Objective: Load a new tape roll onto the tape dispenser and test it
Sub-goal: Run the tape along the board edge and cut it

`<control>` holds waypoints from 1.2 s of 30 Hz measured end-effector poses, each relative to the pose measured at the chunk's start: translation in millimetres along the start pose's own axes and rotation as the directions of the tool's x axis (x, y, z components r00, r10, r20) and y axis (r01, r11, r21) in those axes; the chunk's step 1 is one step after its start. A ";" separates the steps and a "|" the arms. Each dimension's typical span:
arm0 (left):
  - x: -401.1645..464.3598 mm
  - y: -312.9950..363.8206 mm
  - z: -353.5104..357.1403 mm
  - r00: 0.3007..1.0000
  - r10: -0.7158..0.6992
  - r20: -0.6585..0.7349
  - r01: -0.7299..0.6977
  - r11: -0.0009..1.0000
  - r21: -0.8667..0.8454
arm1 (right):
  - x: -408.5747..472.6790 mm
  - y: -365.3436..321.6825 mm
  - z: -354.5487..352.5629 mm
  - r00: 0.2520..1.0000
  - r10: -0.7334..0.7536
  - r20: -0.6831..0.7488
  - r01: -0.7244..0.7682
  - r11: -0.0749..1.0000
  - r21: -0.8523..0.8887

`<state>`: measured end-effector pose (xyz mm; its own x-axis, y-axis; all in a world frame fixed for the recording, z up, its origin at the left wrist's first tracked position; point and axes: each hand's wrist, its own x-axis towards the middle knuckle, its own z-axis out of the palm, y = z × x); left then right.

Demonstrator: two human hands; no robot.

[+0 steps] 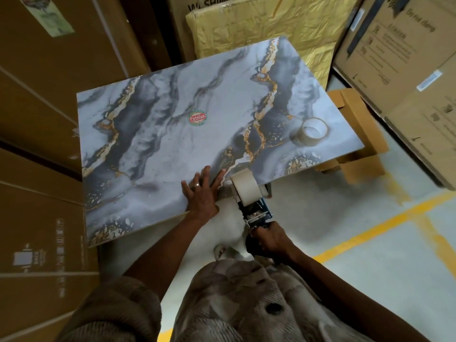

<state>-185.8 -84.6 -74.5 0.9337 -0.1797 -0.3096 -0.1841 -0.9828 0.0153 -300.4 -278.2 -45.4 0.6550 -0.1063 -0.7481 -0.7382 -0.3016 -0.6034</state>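
A blue tape dispenser [256, 213] carries a wide beige tape roll [245, 187] at the near edge of a marble-patterned slab [172, 134]. My right hand [270, 239] grips the dispenser's dark handle just off the slab's edge. With fingers spread, my left hand [202, 193] presses flat on the slab, right beside the roll. A second tape roll [311, 132], nearly used up, lies flat near the slab's right edge.
Tall cardboard boxes [37, 144] stand along the left, and a large printed box [407, 77] leans at the right. A yellow wrapped package [259, 28] stands behind the slab. A small open carton [357, 134] sits under its right edge. Yellow lines [370, 233] mark the floor.
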 end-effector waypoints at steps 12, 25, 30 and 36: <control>2.0 -0.7 9.2 0.999 -0.007 -0.034 0.008 1.000 0.018 | 11.0 0.1 20.5 0.999 0.037 -0.024 -0.036 0.999 0.034; 2.9 -2.3 8.9 0.999 0.000 -0.032 -0.002 0.999 -0.049 | 14.8 0.5 27.8 0.998 -0.024 -0.063 0.020 0.998 -0.063; 0.6 -2.6 4.8 1.000 0.008 -0.025 -0.009 0.999 -0.030 | 18.1 3.2 26.3 0.997 0.072 -0.028 -0.070 0.996 0.060; 1.3 1.7 3.1 1.000 -0.013 -0.016 0.014 0.998 0.060 | 15.6 -2.5 36.6 0.987 0.145 0.066 -0.159 0.921 0.355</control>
<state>-185.9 -86.4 -77.8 0.9411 -0.1671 -0.2940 -0.1886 -0.9810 -0.0461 -294.2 -244.4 -65.7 0.5285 -0.0862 -0.8445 -0.8418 0.0753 -0.5345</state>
